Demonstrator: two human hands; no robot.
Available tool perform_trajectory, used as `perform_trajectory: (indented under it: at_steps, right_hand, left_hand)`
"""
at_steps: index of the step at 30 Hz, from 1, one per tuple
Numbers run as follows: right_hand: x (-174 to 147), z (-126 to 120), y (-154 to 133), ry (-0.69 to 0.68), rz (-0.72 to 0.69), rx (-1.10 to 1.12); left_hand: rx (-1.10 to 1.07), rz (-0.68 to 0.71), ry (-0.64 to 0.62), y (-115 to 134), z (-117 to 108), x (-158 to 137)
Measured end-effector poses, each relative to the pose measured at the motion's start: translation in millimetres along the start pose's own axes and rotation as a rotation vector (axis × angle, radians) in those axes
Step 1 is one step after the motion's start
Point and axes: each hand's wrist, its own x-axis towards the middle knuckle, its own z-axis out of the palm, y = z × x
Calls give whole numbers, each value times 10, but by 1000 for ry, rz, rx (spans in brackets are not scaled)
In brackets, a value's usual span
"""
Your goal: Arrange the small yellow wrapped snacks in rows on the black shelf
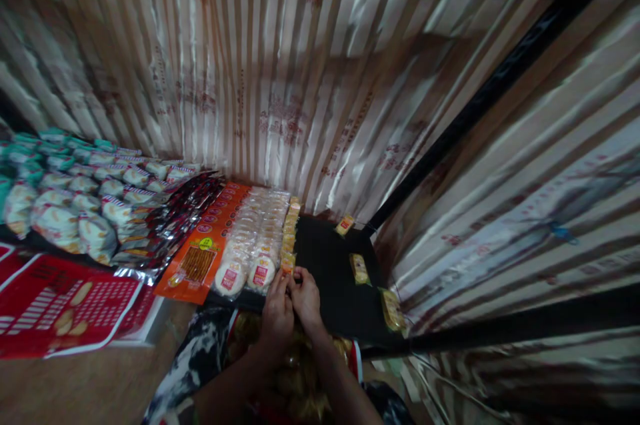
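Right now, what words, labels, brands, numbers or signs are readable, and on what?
Nothing reads clearly. Print stands on:
Yellow packets: too small
Red labels on round packs: too small
Orange packet: too small
Red bag: blurred
White bags: blurred
Sheeting: blurred
Black post: blurred

Left of my hands (279, 310), I see round white packets (261, 272), an orange packet (193, 268) and a red bag (95, 308). Beyond them I face a creased, red-printed sheet (290, 121).
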Motion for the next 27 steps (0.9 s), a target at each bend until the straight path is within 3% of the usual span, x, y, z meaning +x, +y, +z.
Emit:
perform_trajectory:
  at_steps: [9, 17, 27]
  right_hand:
    - [72, 56, 10, -45, -22, 57]
    - [58, 112, 91, -35, 4, 224]
    - [139, 29, 198, -59, 14, 167]
  left_hand:
    - [-57, 5, -33, -10, -27, 3]
    - [-31, 49, 9, -16, 26, -2]
    - [25, 69, 72, -21, 93, 0]
